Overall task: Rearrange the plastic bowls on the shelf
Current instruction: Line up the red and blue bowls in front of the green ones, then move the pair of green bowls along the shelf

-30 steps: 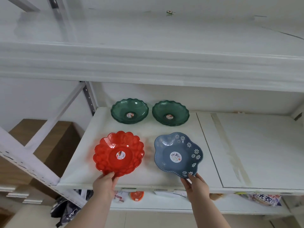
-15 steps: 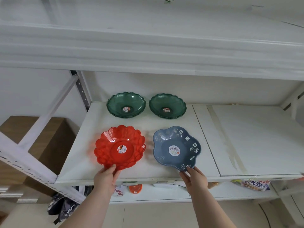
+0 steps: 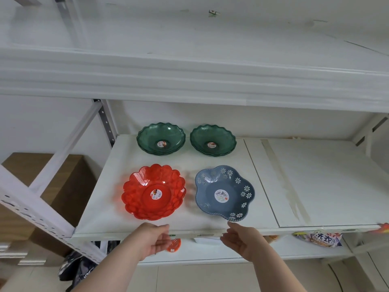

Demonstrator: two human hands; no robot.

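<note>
A: Red plastic first, since everything can be placed from the red bowl (image 3: 153, 192). Both hands hover nearer to us than it, over the shelf's front edge (image 3: 189, 232). The left hand (image 3: 150, 241) is just in front of the bowl's near rim, fingers loosely spread and holding nothing. The right hand (image 3: 242, 241) is level with it, off to the right, also slack and empty, one fingertip close to the blue flowered bowl (image 3: 224, 193) but, as far as I can tell, not touching.

B: So why are the hands apart from the bowls?

A: My guess is that both bowls are set where they're wanted. They rest flat on the white shelf board (image 3: 101, 194), side by side, with a narrow gap between them.

B: And farther back?

A: Behind the red bowl, well apart from it, sits a green bowl (image 3: 161, 141). A second green bowl (image 3: 213, 142) sits behind and to its right, directly behind the blue one. Each looks like a stack of two or so (the rims appear doubled, though I can't be sure). That makes a tidy grid, labels up, probably so each design shows from the front.

B: Is there anything right of that?

A: Just a bare taped panel (image 3: 315, 178), perhaps room for more.
</note>
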